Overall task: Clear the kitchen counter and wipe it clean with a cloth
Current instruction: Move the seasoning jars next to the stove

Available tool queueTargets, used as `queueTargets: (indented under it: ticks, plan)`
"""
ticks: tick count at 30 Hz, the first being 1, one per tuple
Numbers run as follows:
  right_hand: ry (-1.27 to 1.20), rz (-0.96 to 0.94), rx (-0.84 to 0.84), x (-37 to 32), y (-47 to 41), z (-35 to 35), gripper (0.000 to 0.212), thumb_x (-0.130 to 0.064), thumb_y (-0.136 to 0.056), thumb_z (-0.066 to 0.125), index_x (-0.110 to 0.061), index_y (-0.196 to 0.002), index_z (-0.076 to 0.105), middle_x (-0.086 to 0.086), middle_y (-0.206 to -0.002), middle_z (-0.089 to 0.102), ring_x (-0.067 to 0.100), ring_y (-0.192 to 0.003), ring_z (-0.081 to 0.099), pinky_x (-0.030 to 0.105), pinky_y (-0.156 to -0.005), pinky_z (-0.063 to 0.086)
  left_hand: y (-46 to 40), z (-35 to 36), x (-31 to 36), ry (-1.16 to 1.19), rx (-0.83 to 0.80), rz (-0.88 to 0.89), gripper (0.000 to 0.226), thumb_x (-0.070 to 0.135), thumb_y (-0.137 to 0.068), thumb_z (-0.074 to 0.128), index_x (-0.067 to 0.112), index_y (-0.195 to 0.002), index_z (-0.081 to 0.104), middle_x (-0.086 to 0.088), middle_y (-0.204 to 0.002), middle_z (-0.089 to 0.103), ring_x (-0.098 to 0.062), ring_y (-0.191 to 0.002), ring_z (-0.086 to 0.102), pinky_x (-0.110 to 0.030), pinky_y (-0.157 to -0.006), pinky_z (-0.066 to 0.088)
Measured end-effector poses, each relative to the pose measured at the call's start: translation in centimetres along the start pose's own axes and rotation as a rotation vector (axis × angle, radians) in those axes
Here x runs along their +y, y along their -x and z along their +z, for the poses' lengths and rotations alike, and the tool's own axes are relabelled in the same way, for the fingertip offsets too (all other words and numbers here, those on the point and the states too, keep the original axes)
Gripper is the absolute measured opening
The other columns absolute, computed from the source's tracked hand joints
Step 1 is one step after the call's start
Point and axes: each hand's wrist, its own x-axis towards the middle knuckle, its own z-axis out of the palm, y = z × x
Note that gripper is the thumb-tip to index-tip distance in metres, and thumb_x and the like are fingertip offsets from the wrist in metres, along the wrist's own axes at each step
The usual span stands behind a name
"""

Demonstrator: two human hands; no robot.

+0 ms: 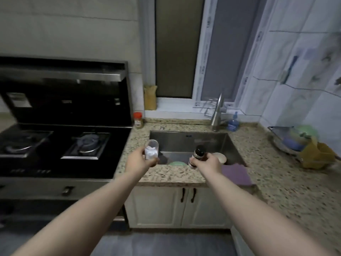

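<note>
My left hand (139,157) grips a clear jar (151,149) with white contents, held over the left front corner of the sink (228,145). My right hand (209,160) grips a small bottle with a black cap (197,154), held over the sink's front edge. A purple cloth (237,173) lies flat on the speckled granite counter (262,163), just right of my right hand. A red-capped spice jar (138,120) stands at the counter's back left, beside the stove.
A black gas stove (60,145) with a hood fills the left. Inside the sink lie a green dish (177,163) and a pale bowl (220,157). The faucet (217,113), a blue bottle (233,122) and a wire rack stand behind it. A dish rack (293,139) and a yellow bag (316,156) sit at right.
</note>
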Motion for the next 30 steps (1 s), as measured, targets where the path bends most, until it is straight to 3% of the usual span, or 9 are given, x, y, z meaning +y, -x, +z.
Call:
queueTargets:
  ticks: [3,8,11,14,18,23,30]
  plan:
    - [-0.036,-0.024,-0.102,-3.9,2.4,6.4,0.038,-0.034,-0.07,0.087,-0.018,-0.103,0.075,0.003,-0.101,0.075,0.022,-0.101,0.067,0.03,-0.088,0.05,0.1,-7.0,-3.9,-0.016,0.079,-0.067,0.033,0.031,-0.071,0.082,0.021,-0.094,0.062,0.004,-0.089,0.068,-0.015,-0.085,0.063,-0.026,-0.066,0.043]
    - [-0.039,-0.073,-0.248,-9.5,6.2,14.7,0.038,-0.036,-0.07,0.086,-0.021,-0.104,0.076,0.002,-0.099,0.073,0.022,-0.097,0.065,0.028,-0.085,0.049,2.2,-16.7,-9.6,-0.038,0.246,-0.2,0.039,0.037,-0.069,0.083,0.02,-0.098,0.063,0.005,-0.09,0.069,-0.015,-0.086,0.062,-0.028,-0.071,0.046]
    - [-0.121,0.006,-0.362,-11.6,8.2,18.9,0.038,-0.031,-0.071,0.085,-0.014,-0.103,0.075,0.007,-0.099,0.074,0.025,-0.094,0.066,0.037,-0.088,0.055,3.6,-20.6,-12.2,-0.032,0.295,-0.291,0.037,0.039,-0.068,0.084,0.024,-0.096,0.064,0.008,-0.09,0.069,-0.01,-0.085,0.062,-0.021,-0.066,0.041]
    - [-0.142,0.014,-0.456,-13.3,10.2,22.7,0.036,-0.03,-0.069,0.086,-0.017,-0.101,0.074,0.007,-0.1,0.074,0.026,-0.096,0.068,0.039,-0.091,0.056,4.4,-23.4,-14.0,-0.049,0.355,-0.37,0.039,0.036,-0.067,0.084,0.023,-0.099,0.065,0.006,-0.09,0.068,-0.009,-0.079,0.061,-0.019,-0.062,0.043]
    - [-0.116,-0.039,-0.556,-15.3,11.2,27.8,0.026,-0.027,-0.067,0.087,-0.023,-0.088,0.072,0.003,-0.099,0.073,0.024,-0.098,0.067,0.042,-0.094,0.055,4.0,-26.1,-16.2,-0.08,0.408,-0.427,0.044,0.035,-0.068,0.083,0.019,-0.106,0.067,0.001,-0.099,0.071,-0.017,-0.094,0.065,-0.033,-0.083,0.052]
    - [-0.082,-0.06,-0.677,-18.0,9.5,33.5,0.03,-0.026,-0.065,0.087,-0.023,-0.093,0.076,-0.001,-0.094,0.073,0.02,-0.094,0.067,0.036,-0.09,0.056,1.5,-28.8,-18.5,-0.128,0.471,-0.479,0.047,0.039,-0.069,0.081,0.019,-0.108,0.064,0.0,-0.103,0.068,-0.018,-0.094,0.063,-0.03,-0.075,0.049]
    - [-0.043,-0.143,-0.793,-23.8,4.8,39.8,0.028,-0.026,-0.066,0.086,-0.019,-0.092,0.077,0.004,-0.093,0.076,0.023,-0.094,0.071,0.037,-0.094,0.056,-3.7,-32.1,-19.9,-0.11,0.596,-0.561,0.047,0.042,-0.073,0.079,0.022,-0.113,0.064,0.001,-0.107,0.07,-0.019,-0.1,0.064,-0.032,-0.082,0.051]
